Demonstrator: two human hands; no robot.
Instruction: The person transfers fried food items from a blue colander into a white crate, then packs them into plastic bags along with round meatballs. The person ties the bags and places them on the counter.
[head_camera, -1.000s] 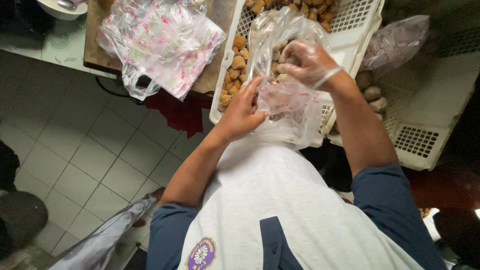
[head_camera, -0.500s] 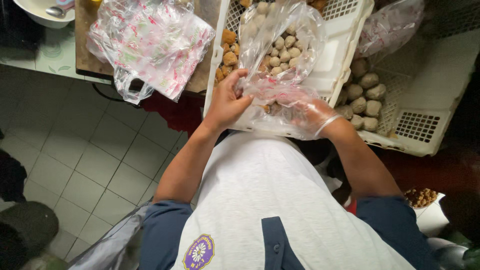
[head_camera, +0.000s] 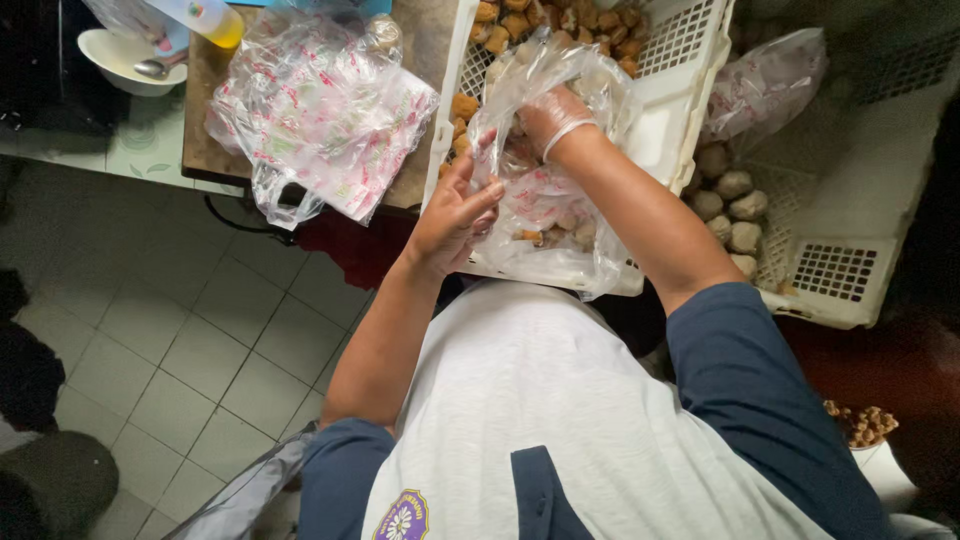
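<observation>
I keep my left hand (head_camera: 455, 215) pinching the clear bag (head_camera: 555, 215) open over the white crate (head_camera: 690, 110), while my gloved right hand (head_camera: 550, 115) inside closes gently on fried pieces (head_camera: 560, 222).

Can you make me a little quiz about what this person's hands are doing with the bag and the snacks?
1. True or false: the right hand wears a thin clear glove.
2. What is the left hand holding?
A. a spoon
B. the edge of the clear plastic bag
C. the bottle
3. Fill in: the brown snack pieces lie in a white ____ crate.

Key:
1. True. The gloved hand reaches inside the bag.
2. B. It grips the bag's edge and holds it open.
3. Plastic. It has a slotted bottom.
</observation>
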